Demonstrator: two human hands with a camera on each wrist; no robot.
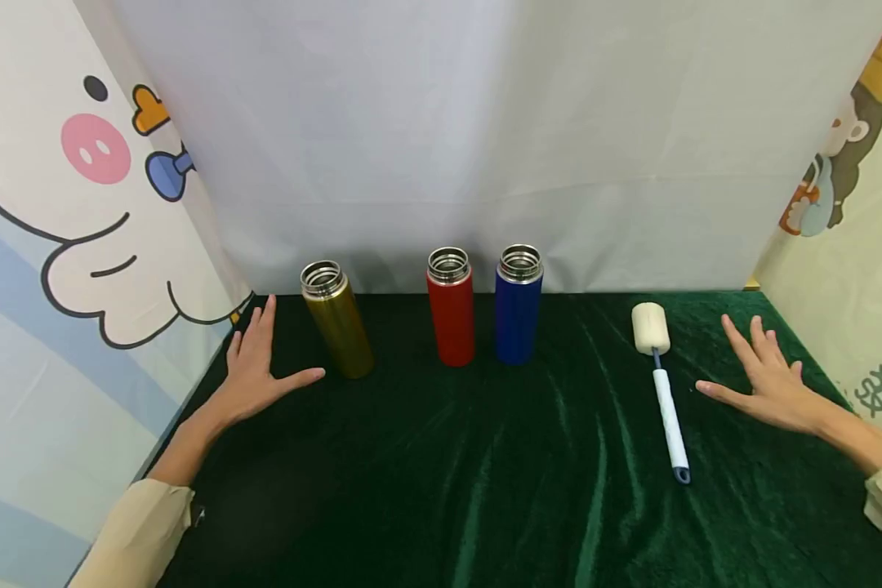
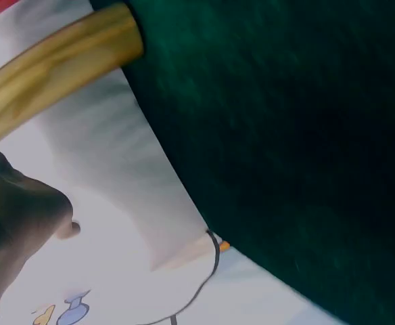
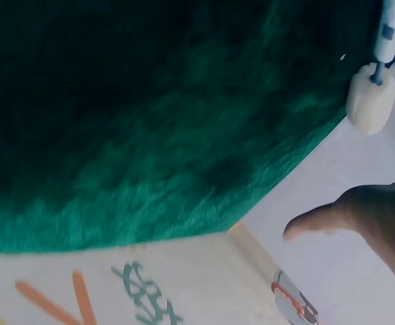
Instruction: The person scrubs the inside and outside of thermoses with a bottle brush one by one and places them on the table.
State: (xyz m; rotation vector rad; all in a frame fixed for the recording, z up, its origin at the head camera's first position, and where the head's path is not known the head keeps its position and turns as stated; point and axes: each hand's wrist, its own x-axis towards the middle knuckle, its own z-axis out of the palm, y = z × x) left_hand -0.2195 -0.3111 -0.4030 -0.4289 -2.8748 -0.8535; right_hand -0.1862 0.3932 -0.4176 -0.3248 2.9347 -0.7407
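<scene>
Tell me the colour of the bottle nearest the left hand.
Gold bottle; head view shows it best.

Three uncapped flasks stood along the back: gold flask apart, red flask and blue flask just beside each other. The green cloth before them lay open, and a sponge brush lay at the right.

Green velvet table, three flasks, sponge brush

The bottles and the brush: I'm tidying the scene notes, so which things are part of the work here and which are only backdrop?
In use:
gold bottle, by the left hand
red bottle
blue bottle
brush, beside the right hand

Backdrop only:
green cloth
white curtain
cartoon panels
</scene>
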